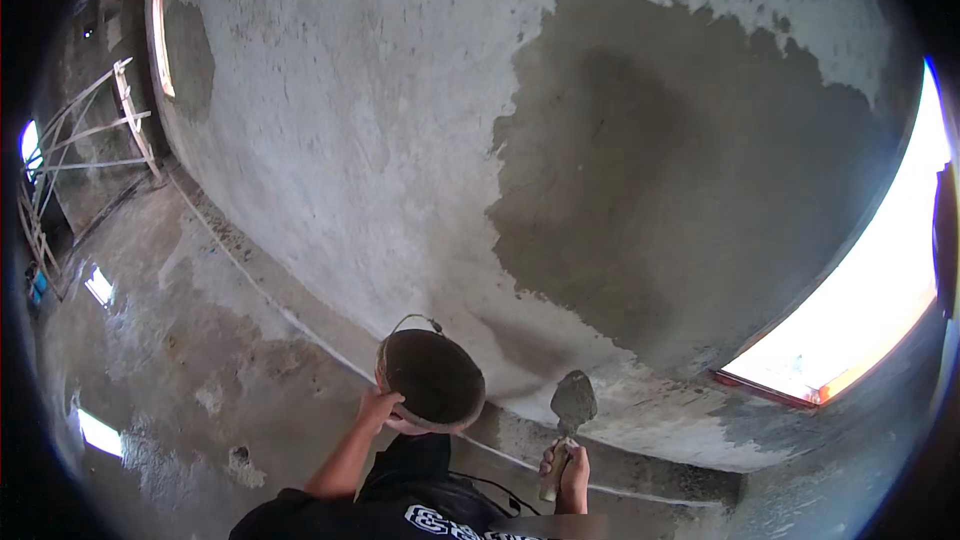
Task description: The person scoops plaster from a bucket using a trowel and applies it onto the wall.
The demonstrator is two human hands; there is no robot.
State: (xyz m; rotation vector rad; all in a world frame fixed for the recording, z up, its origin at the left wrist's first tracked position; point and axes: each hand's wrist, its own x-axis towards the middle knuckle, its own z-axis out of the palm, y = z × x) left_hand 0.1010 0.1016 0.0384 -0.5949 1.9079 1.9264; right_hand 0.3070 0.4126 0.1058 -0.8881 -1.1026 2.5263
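My left hand (379, 408) grips the rim of a round bucket (384, 365), which is tilted so its dark inside shows. Its wire handle (412, 317) stands up on the far side. In my right hand (572, 477) is a trowel (574, 400), held by its handle with the mortar-grey blade pointing up and away from me. Ahead stands a rough grey wall (340, 120) with a large, darker patch of damp-looking plaster (690, 170) on its right part. Neither the bucket nor the trowel visibly touches the wall. How much the bucket holds, I cannot tell.
A bright window opening (850, 290) with a reddish sill is at the right. A low ledge (290, 310) runs along the wall's foot. At the far left a wooden pole frame (125, 120) stands on the stained concrete floor (200, 380).
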